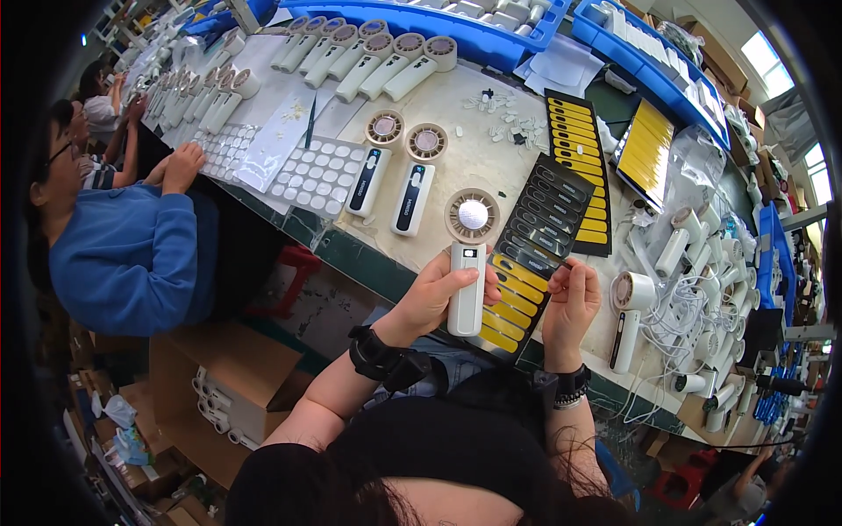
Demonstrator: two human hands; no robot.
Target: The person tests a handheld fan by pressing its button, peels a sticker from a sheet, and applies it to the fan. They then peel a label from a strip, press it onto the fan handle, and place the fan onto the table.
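A white handheld fan (467, 302) with a round beige grille head rests in my left hand (436, 294), thumb across its front and fingers wrapped round the handle. My right hand (573, 302) is raised at the right edge of a label sheet (545, 210), thumb and fingertips pinched together. Whatever the pinch holds is too small to make out. Black labels cover the far part of that sheet, while bare yellow strips show on the near part. Beyond the held fan, two more fans (413, 197) (367, 181) lie on the table with dark labels on their handles.
Rows of fans (377, 57) lie at the back by a blue bin (491, 35). Left are sheets of round white stickers (317, 175) and a person in blue (132, 254). Another yellow-striped sheet (581, 158) lies right, near fans with tangled white cables (675, 324).
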